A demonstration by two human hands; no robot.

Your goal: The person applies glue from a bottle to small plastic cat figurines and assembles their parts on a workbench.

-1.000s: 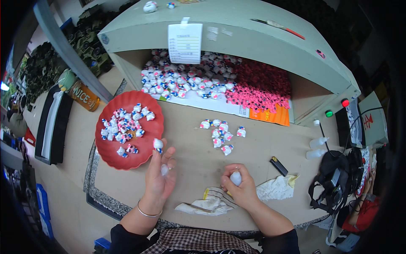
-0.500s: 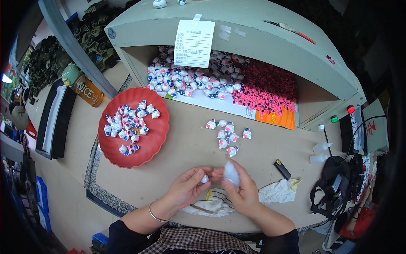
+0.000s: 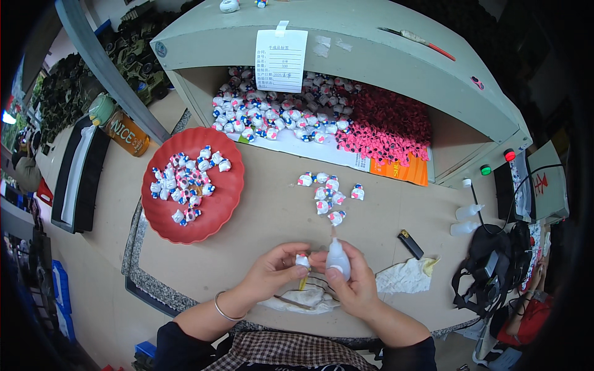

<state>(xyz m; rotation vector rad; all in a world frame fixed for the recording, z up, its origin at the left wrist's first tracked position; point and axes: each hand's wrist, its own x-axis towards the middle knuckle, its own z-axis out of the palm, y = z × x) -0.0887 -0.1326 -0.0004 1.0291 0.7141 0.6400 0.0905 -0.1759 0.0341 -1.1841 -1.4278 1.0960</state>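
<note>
My left hand (image 3: 275, 270) pinches a small white figurine (image 3: 302, 260) with a touch of pink between thumb and fingers. My right hand (image 3: 357, 283) is wrapped round a translucent white squeeze bottle (image 3: 338, 260), its thin nozzle pointing up; some right fingertips reach close to the figurine. Just beyond the hands lies a loose group of similar white, blue and pink figurines (image 3: 322, 206). More figurines, several with pink dotted parts, rest in the red scalloped plate (image 3: 216, 222) to the left. Under the hands is a crumpled whitish cloth (image 3: 315, 299).
A grey shelf unit (image 3: 346, 43) holds a heap of white figurines (image 3: 272, 114) and pink dotted pieces (image 3: 387, 141). On the right are a black lighter (image 3: 410, 245), a stained rag (image 3: 405, 277), small bottles (image 3: 468, 212) and a black strapped bag (image 3: 489, 266). An amber bottle (image 3: 129, 133) stands left.
The figurine in my left hand has been raised and turned, so more of it shows above the fingers. My right hand keeps the squeeze bottle nearly in place. The view has shifted slightly.
</note>
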